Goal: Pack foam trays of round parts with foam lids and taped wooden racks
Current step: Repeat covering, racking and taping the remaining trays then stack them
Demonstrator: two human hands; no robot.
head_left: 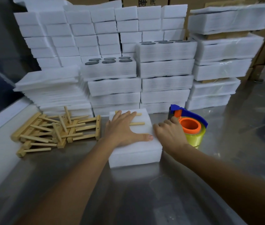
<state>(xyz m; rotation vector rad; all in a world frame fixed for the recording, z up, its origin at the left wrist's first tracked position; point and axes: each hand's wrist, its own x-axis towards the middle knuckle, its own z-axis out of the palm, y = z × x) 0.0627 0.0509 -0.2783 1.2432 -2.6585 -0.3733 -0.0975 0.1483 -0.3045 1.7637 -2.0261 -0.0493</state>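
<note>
left hand (123, 127) flat, pressing foam pack (138, 150) | right hand (169, 133) curled, reaching tape dispenser (191, 125)

Wooden rack (137, 123) atop lidded foam tray (135, 150)

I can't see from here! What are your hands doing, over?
Left hand flat on rack atop foam pack. Right hand grips tape dispenser. Nothing in the way.
</note>
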